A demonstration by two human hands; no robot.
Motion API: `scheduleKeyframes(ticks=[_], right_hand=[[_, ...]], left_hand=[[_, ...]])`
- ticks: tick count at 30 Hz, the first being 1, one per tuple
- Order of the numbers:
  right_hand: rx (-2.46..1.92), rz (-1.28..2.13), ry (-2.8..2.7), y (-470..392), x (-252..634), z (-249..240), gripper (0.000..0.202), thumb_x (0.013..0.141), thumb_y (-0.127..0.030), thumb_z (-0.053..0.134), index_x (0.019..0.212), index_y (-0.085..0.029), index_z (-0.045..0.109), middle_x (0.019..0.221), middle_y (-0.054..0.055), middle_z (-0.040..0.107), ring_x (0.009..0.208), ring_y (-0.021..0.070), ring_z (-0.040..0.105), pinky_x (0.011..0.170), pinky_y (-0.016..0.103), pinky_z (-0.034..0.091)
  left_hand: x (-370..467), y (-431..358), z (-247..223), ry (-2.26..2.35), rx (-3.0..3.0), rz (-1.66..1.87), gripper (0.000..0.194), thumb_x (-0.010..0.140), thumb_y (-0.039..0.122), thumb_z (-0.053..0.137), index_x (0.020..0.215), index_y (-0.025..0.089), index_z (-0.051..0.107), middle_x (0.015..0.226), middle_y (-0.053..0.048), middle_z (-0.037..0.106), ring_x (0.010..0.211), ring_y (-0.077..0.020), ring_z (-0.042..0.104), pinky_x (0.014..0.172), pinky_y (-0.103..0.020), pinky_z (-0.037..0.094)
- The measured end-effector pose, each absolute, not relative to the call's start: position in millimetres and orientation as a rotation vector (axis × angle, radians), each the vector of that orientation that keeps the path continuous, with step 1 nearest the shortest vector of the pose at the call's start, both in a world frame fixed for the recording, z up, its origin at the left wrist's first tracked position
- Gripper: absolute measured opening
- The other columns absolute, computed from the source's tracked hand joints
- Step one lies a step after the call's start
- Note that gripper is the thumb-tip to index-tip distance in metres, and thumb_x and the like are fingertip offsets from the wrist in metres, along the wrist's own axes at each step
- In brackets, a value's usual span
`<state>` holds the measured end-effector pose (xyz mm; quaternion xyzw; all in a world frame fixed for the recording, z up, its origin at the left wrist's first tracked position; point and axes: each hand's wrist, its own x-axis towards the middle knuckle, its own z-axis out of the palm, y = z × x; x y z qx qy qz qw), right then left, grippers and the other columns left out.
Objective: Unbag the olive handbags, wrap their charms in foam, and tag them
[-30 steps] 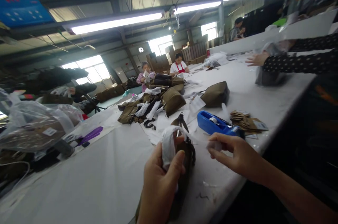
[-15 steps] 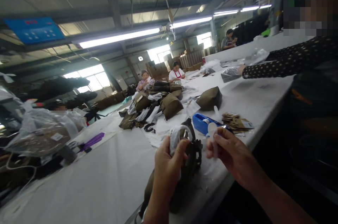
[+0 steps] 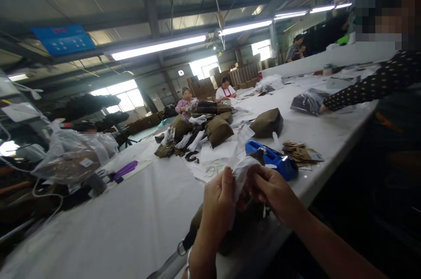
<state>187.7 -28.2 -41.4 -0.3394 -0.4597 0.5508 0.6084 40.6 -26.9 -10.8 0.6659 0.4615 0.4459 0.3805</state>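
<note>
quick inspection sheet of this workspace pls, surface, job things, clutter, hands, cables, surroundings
Surface: white table, papers partly covering it
Job's things: white wrapping; olive bag beneath the hands
Clutter: blue tape dispenser, brown packets, piled bags, purple item
Hands: left hand and right hand grip the wrapping
Cables: white cord loops at left; ends unclear
Surroundings: co-worker's dotted sleeve at right, ceiling lights above
</note>
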Motion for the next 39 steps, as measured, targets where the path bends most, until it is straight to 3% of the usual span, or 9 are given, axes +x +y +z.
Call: scheduleKeyframes(ticks=[3, 9, 14, 18, 22, 26, 30, 33, 39], right_hand=[[-0.793, 1.276, -1.264, -28, 191, -31, 0.041, 0.085, -0.057, 0.071, 0.083, -0.016, 0.065, 0.066, -0.002, 0.063, 0.047, 0.0072, 0.051, 0.045, 0.019, 0.040], [-0.985, 1.082, -1.529, -38, 207, -22, 0.035, 0.093, -0.052, 0.064, 0.093, -0.017, 0.068, 0.080, 0.003, 0.073, 0.058, 0.0122, 0.067, 0.056, 0.022, 0.052], [-0.942, 1.156, -1.242, -59, 217, -23, 0.036, 0.085, -0.052, 0.076, 0.104, -0.023, 0.066, 0.078, 0.000, 0.073, 0.064, 0.0148, 0.071, 0.056, 0.020, 0.054], [-0.816, 1.290, -1.196, -59, 218, -20, 0.033, 0.082, -0.047, 0.080, 0.104, -0.023, 0.076, 0.093, 0.004, 0.077, 0.083, 0.0176, 0.073, 0.075, 0.025, 0.060], [-0.849, 0.926, -1.344, -53, 212, -12, 0.019, 0.082, -0.038, 0.081, 0.095, -0.026, 0.079, 0.099, 0.004, 0.075, 0.093, 0.0189, 0.071, 0.082, 0.025, 0.058], [-0.845, 0.589, -1.392, -49, 204, -6, 0.018, 0.084, -0.041, 0.078, 0.082, -0.023, 0.077, 0.100, 0.005, 0.070, 0.077, 0.0145, 0.063, 0.067, 0.022, 0.054], [-0.901, 0.838, -1.328, -44, 200, 2, 0.036, 0.083, -0.054, 0.075, 0.094, -0.020, 0.072, 0.080, 0.004, 0.071, 0.049, 0.0090, 0.047, 0.041, 0.021, 0.038], [-0.947, 0.907, -1.389, -38, 200, 7, 0.039, 0.084, -0.057, 0.071, 0.087, -0.018, 0.072, 0.060, 0.000, 0.063, 0.043, 0.0080, 0.042, 0.038, 0.021, 0.030], [-1.100, 0.867, -1.466, -34, 203, 14, 0.037, 0.084, -0.054, 0.064, 0.081, -0.018, 0.073, 0.052, 0.000, 0.062, 0.037, 0.0077, 0.041, 0.037, 0.021, 0.028]], left_hand=[[34, -19, -9, 1.171, 1.649, 1.195, 0.050, 0.096, 0.066, 0.049, 0.080, 0.020, 0.061, 0.061, 0.001, 0.059, 0.052, -0.0145, 0.057, 0.048, -0.023, 0.044], [33, -16, 9, 1.084, 1.809, 1.337, 0.040, 0.096, 0.047, 0.061, 0.071, 0.018, 0.071, 0.081, -0.004, 0.067, 0.082, -0.0172, 0.062, 0.075, -0.023, 0.049], [36, -15, 17, 1.161, 1.765, 1.440, 0.033, 0.092, 0.043, 0.065, 0.077, 0.016, 0.076, 0.062, 0.001, 0.061, 0.061, -0.0127, 0.056, 0.059, -0.021, 0.045], [40, -14, 16, 1.168, 1.718, 1.472, 0.027, 0.089, 0.041, 0.070, 0.087, 0.016, 0.080, 0.063, 0.001, 0.065, 0.059, -0.0121, 0.057, 0.057, -0.020, 0.046], [39, -15, 15, 1.179, 1.712, 1.467, 0.027, 0.089, 0.041, 0.070, 0.093, 0.017, 0.081, 0.068, 0.000, 0.070, 0.062, -0.0127, 0.060, 0.059, -0.020, 0.048], [38, -17, 17, 1.149, 1.722, 1.423, 0.028, 0.091, 0.043, 0.068, 0.095, 0.017, 0.080, 0.070, 0.000, 0.072, 0.063, -0.0132, 0.062, 0.060, -0.021, 0.050], [40, -19, 20, 1.130, 1.716, 1.469, 0.027, 0.089, 0.042, 0.071, 0.096, 0.018, 0.081, 0.076, -0.002, 0.075, 0.066, -0.0143, 0.066, 0.062, -0.022, 0.054], [40, -18, 22, 1.091, 1.645, 1.526, 0.028, 0.087, 0.041, 0.073, 0.098, 0.017, 0.081, 0.076, -0.002, 0.076, 0.062, -0.0148, 0.067, 0.060, -0.023, 0.056], [41, -17, 18, 1.121, 1.711, 1.620, 0.025, 0.088, 0.040, 0.073, 0.099, 0.018, 0.081, 0.072, -0.001, 0.076, 0.059, -0.0142, 0.070, 0.058, -0.020, 0.056]])
